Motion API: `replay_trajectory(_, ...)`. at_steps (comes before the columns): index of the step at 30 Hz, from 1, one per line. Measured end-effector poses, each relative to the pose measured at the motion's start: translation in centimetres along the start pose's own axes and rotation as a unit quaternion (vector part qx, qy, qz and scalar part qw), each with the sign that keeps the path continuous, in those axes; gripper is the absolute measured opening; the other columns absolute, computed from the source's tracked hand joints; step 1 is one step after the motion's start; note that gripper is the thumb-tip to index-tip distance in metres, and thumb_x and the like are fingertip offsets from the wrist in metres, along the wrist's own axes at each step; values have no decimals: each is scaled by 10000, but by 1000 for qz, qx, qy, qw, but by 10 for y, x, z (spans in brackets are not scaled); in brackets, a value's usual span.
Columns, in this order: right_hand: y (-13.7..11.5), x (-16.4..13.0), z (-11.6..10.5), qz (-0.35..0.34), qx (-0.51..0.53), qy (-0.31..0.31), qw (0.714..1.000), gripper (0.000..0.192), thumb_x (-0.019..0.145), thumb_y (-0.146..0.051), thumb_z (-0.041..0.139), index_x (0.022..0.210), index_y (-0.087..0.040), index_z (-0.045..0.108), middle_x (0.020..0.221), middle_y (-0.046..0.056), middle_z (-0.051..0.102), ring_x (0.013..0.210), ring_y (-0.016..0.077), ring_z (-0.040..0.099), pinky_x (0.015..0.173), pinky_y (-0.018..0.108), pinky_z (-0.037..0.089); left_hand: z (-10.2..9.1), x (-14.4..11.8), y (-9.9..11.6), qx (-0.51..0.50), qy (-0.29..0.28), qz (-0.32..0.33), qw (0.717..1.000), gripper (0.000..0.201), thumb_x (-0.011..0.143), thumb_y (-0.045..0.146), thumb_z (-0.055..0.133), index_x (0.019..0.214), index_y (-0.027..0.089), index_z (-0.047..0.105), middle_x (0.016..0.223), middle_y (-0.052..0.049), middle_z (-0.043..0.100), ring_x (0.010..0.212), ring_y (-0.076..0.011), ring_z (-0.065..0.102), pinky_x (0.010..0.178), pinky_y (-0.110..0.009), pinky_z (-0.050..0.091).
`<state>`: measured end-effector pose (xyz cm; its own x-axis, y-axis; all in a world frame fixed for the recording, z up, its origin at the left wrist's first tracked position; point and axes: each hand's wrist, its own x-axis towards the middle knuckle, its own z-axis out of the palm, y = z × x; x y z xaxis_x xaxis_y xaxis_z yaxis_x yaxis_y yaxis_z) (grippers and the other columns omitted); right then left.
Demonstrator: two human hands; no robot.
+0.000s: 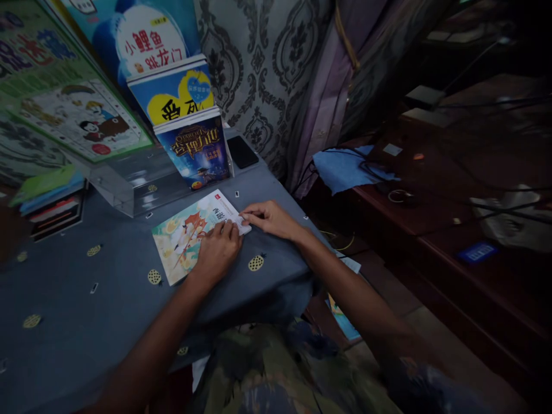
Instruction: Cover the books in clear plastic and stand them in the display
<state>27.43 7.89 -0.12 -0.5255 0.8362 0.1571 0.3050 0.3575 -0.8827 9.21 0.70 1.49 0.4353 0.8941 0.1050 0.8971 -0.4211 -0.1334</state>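
Note:
A thin paperback book [183,236] with an orange and pale green illustrated cover lies on the grey tablecloth, cover up and slightly turned. My left hand [219,248] rests on its lower right part, palm down, the slightly bent fingers on the cover and hiding part of the title. At the book's right edge, my right hand [272,218] has thumb and forefinger pinched on the corner. The two hands are close together, the left fingertips just short of the right ones.
Behind the book, a clear acrylic stand [123,192] holds several upright books, a dark blue one [200,152] in front. A black phone [242,152] lies beside it. Stacked books [56,207] sit at left. Right of the table is a dark wooden surface [431,190] with cables and blue cloth [345,168].

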Motion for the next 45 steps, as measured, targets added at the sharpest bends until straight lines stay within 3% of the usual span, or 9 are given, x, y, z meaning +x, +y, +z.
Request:
replay_trajectory(6,-5,-41,22,-40,-164,58,984,296,982,-259,486,1110,-180,741,964,78,779,763,184,652,732,291,484,1,-1,-1,-2,-4,-1,1000,305,1032,237,449,1230,127,653,1340,-161,643,1217,-291,597,911,-405,560)
replay_trajectory(9,-10,-51,31,-81,-254,47,963,281,988,-216,466,1061,-181,735,1059,121,769,881,232,662,808,339,505,3,-2,1,-3,-1,-2,1000,285,1018,221,478,1223,134,656,1314,-152,653,1200,-279,604,900,-386,562)
replay_trajectory(13,-26,-52,37,-41,-335,32,941,304,1015,-227,435,1195,-188,676,1053,132,751,945,262,655,848,376,518,4,-5,-8,-50,18,11,999,302,1000,269,541,1254,140,643,1311,-140,662,1204,-282,606,951,-418,553)
replay_trajectory(17,-46,-53,40,24,-391,5,920,419,1051,-269,374,1410,-121,529,1109,166,727,1052,293,640,897,416,520,5,-15,-50,-131,27,34,990,284,1017,289,512,1219,176,676,1311,-110,675,1207,-239,619,1062,-410,492)
replay_trajectory(21,-51,-56,46,21,-386,-16,922,471,1052,-286,360,1466,-84,458,1194,193,704,1111,313,608,957,457,514,6,-36,-105,-67,16,-107,992,375,1025,342,464,1302,173,653,1381,-163,620,1269,-342,574,1054,-546,461)
replay_trajectory(24,-44,-51,52,7,-371,-3,929,509,1047,-304,370,1513,-103,397,1326,206,648,1183,334,569,993,496,502,6,-53,-124,-50,-9,-136,989,424,1036,361,422,1377,195,611,1415,-164,592,1259,-339,577,1003,-512,492)
replay_trajectory(32,-21,6,37,4,-372,-7,928,542,1047,-332,366,1534,-94,364,1439,225,578,1291,359,529,1053,530,454,-8,-60,-105,3,-24,-173,985,437,1007,444,488,1366,243,633,1227,-141,651,1078,-316,621,898,-431,528)
replay_trajectory(40,3,38,32,-37,-348,-39,936,565,1043,-315,331,1542,-50,344,1575,237,427,1495,342,356,1200,533,324,-32,-66,-72,36,-95,-189,977,466,995,478,511,1386,244,607,1143,-155,649,990,-312,659,739,-354,536)
replay_trajectory(45,26,60,30,-75,-327,-59,940,580,1042,-314,320,1579,-97,292,1625,197,362,1545,301,266,1232,563,257,-42,-64,-53,44,-132,-183,973,515,1006,508,480,1389,181,587,1121,-164,642,956,-293,673,713,-328,527)
